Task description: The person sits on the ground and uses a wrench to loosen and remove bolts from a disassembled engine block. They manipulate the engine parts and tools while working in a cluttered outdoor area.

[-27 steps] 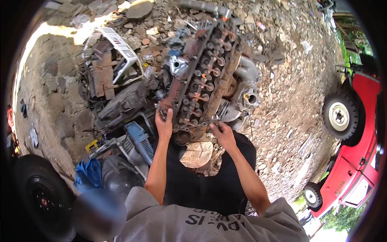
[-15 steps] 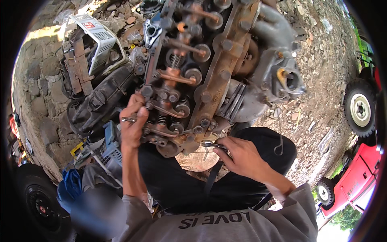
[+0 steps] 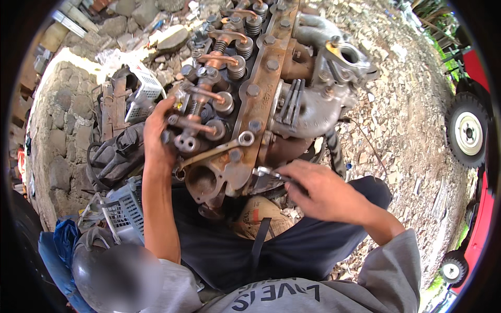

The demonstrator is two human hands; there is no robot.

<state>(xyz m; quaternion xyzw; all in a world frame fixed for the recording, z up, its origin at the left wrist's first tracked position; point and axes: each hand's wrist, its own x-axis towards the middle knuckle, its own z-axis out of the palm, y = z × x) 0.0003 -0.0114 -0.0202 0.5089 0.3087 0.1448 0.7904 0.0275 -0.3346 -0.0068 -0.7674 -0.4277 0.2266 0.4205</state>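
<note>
A rusty engine cylinder head (image 3: pixel 263 112) with a row of copper-coloured rocker arms (image 3: pixel 219 60) and valve springs stands between my knees. My left hand (image 3: pixel 159 133) is closed around its left edge, beside the near end of the rocker shaft; the fingertips are partly hidden. My right hand (image 3: pixel 323 190) grips a shiny metal wrench (image 3: pixel 264 171), its end close to the head's near right side and its shank mostly covered by my fingers. A second wrench (image 3: pixel 214 152), with a ring end, lies slantwise across the near part of the head, between the bolts.
Grey intake manifold castings (image 3: pixel 308 112) jut from the engine's right side. At the left are a white plastic basket (image 3: pixel 143 88), black engine parts (image 3: pixel 117 156) and a grey crate (image 3: pixel 125 208). Stony rubble (image 3: pixel 412 141) covers the ground. A red vehicle's wheel (image 3: pixel 468 130) shows far right.
The ring-ended wrench now lies on the cylinder head, where it did not show before. My left hand has shifted from pinching near the rocker shaft to the head's edge. The view has swung.
</note>
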